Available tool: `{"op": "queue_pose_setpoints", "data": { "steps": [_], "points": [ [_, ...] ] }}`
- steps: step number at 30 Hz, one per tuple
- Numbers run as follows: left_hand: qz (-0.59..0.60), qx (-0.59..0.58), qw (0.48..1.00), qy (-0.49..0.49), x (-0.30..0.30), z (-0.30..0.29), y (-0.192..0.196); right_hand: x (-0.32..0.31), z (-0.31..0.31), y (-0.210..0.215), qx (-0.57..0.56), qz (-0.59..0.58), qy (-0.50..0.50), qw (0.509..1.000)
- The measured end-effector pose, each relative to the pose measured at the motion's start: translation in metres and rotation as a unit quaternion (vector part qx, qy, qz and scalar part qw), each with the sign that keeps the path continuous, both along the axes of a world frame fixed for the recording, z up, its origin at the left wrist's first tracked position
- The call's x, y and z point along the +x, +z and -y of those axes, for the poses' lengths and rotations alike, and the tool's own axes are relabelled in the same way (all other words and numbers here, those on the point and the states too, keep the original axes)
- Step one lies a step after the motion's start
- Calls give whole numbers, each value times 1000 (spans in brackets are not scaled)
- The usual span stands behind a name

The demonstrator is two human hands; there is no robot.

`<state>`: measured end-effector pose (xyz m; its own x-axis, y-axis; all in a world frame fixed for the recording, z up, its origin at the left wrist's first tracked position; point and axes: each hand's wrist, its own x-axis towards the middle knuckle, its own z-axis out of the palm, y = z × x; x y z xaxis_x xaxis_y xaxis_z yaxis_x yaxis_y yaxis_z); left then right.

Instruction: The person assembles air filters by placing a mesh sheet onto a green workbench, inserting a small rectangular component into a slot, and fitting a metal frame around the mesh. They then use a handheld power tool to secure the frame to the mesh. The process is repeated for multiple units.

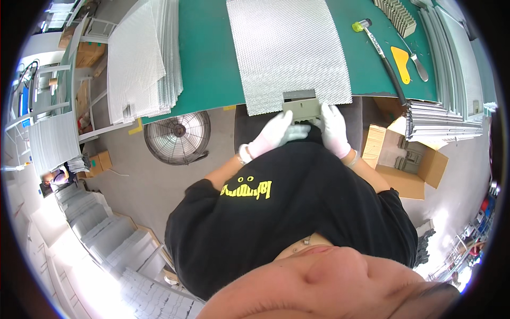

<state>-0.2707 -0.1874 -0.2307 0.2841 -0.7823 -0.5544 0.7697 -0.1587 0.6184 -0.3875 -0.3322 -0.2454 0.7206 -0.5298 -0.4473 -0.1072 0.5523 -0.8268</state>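
A silver mesh sheet lies on the green work table, its near end reaching the table's front edge. A rectangular notch is cut into that near end. At the notch sits a grey-beige rectangular plastic piece; whether it is seated in the mesh I cannot tell. My left hand, in a white glove, grips the piece's left end, fingers partly under it. My right hand, also gloved in white, holds its right end. The undersides of the fingers are hidden.
Stacked mesh sheets lie on the table's left. To the right are a hammer, a yellow scraper, a screwdriver and a row of beige pieces. Below stand a floor fan and an open cardboard box.
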Motion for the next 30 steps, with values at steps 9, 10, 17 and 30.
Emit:
{"op": "queue_pose_setpoints", "data": {
  "steps": [9,10,17,30],
  "points": [
    [855,-105,451,-232,136,81,89,14,-16,2,-55,80,77,992],
    [865,-97,429,-241,139,94,73,15,-17,9,-53,80,36,995],
    [860,-50,445,-244,59,105,54,-34,-15,-10,-115,20,-198,973],
    [855,-5,473,-213,36,95,52,-30,-10,-35,-191,28,-191,962]
  ]
}}
